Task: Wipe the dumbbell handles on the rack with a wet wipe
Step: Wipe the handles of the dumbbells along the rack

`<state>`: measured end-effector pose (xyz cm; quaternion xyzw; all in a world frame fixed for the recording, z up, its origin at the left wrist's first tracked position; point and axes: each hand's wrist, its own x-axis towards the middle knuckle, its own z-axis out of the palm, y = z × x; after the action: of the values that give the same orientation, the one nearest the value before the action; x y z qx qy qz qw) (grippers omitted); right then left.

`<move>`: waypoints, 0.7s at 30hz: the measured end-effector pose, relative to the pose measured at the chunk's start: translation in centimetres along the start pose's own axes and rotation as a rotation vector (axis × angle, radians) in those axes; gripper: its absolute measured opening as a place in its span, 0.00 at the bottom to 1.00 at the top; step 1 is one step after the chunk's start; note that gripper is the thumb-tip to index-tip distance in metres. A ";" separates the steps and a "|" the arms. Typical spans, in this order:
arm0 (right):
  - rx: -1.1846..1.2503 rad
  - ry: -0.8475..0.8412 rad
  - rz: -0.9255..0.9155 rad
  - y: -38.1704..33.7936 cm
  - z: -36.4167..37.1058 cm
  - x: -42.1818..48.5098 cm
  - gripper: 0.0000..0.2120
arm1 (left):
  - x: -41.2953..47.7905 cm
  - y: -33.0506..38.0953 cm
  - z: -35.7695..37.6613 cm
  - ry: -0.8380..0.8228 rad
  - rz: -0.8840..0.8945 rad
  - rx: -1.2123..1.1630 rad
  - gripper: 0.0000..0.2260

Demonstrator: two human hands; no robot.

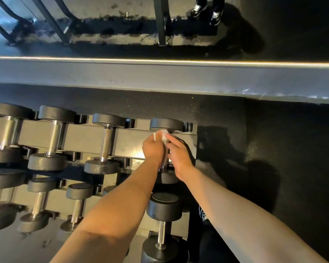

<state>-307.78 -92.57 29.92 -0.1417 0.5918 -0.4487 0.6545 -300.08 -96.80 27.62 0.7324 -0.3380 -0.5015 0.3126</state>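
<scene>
A white wet wipe [162,135] is bunched at the far end of the handle of the rightmost dumbbell [166,124] on the rack's upper tier [129,141]. My left hand [153,149] grips the wipe from the left. My right hand [179,154] pinches it from the right, fingers stretched toward the wipe. Both hands cover most of that chrome handle; only a short piece shows between my wrists. The dumbbell's near head is partly hidden under my right wrist.
Several more black dumbbells with chrome handles lie to the left on both tiers, such as one dumbbell [106,143]. A lower dumbbell [162,224] sits under my arms. A grey ledge [160,76] runs behind the rack. Black rubber floor [273,139] lies to the right. A person's shoes [207,12] show in the mirror above.
</scene>
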 end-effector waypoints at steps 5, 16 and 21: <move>-0.187 -0.033 -0.042 -0.6 0.9 0.4 0.21 | 0.2 0.2 0.3 0.006 -0.028 0.050 0.14; -0.063 -0.035 0.070 -1.0 -1.4 0.0 0.18 | -3.3 -0.1 0.8 0.043 0.335 0.241 0.12; -0.045 -0.061 0.165 -1.6 -2.3 0.4 0.12 | -2.8 1.5 2.3 0.114 0.134 0.204 0.14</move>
<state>-310.54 -92.96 30.19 -0.1210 0.5911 -0.3751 0.7037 -303.31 -95.72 29.59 0.7636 -0.4172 -0.4001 0.2878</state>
